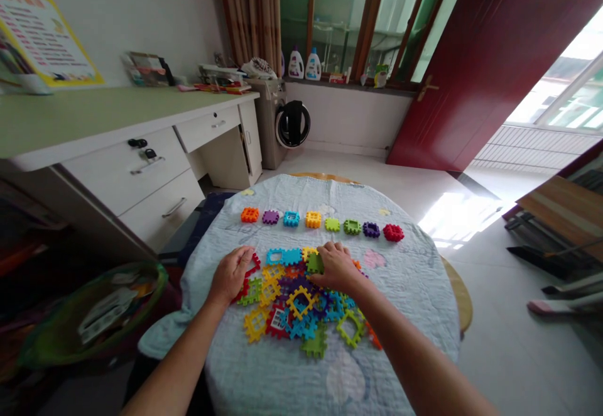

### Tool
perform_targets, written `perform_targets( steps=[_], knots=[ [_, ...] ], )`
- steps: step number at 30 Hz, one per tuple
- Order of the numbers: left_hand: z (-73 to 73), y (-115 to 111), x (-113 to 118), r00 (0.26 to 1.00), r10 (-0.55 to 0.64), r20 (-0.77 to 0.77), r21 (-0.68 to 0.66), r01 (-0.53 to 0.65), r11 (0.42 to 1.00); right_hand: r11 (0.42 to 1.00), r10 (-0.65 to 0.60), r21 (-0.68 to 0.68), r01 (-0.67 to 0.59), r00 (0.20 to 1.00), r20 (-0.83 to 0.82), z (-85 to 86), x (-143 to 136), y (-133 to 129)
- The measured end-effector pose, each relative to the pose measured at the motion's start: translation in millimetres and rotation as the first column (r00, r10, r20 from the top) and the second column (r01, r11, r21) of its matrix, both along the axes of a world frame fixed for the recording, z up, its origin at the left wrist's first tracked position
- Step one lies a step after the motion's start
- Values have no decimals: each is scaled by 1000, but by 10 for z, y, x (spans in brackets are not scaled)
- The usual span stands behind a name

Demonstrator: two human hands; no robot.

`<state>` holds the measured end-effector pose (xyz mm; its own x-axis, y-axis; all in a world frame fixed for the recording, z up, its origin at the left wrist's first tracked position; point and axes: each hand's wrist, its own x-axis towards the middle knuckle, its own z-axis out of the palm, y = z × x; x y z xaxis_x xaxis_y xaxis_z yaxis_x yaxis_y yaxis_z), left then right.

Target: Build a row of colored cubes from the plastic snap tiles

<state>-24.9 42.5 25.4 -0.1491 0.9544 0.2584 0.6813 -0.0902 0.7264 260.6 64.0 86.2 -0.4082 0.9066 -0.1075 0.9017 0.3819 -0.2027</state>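
A pile of flat, notched plastic building pieces (300, 303) lies in the middle of the cloth-covered round table (377, 366). At its left edge my left hand (232, 273) is closed, its fingers curled together. A red square piece (254, 265) shows right beside the fingertips; whether they grip it I cannot tell. My right hand (336, 266) reaches over the far right of the pile, with fingers and thumb around a green piece (315, 264). Blue pieces (284, 256) and a yellow frame piece (301, 303) lie between and below the hands.
Beyond the pile runs a row of several small assembled cubes, from an orange cube (250, 215) to a red cube (393, 233). A basket (94, 322) stands at the left, below a desk (117, 114). A washing machine (273, 120) and red door (466, 70) are farther back.
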Motion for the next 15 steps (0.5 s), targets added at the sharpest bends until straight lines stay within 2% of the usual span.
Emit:
perform_targets(
  steps=[5,9,12,15],
  knots=[
    [-39,-27,-34,997,3,75,-29,-1,1000,1000,8,-2,-8,999,36,-88,-47,32],
    [-53,-29,-29,998,31,49,-38,-29,999,999,-2,53,4,999,-48,-113,14,72],
    [-36,-38,-21,998,53,21,-28,-52,998,992,-84,89,94,991,-108,-48,244,247],
    [-19,-48,-22,998,62,-2,-29,-62,998,966,-235,89,242,968,-88,61,606,546]
  ],
)
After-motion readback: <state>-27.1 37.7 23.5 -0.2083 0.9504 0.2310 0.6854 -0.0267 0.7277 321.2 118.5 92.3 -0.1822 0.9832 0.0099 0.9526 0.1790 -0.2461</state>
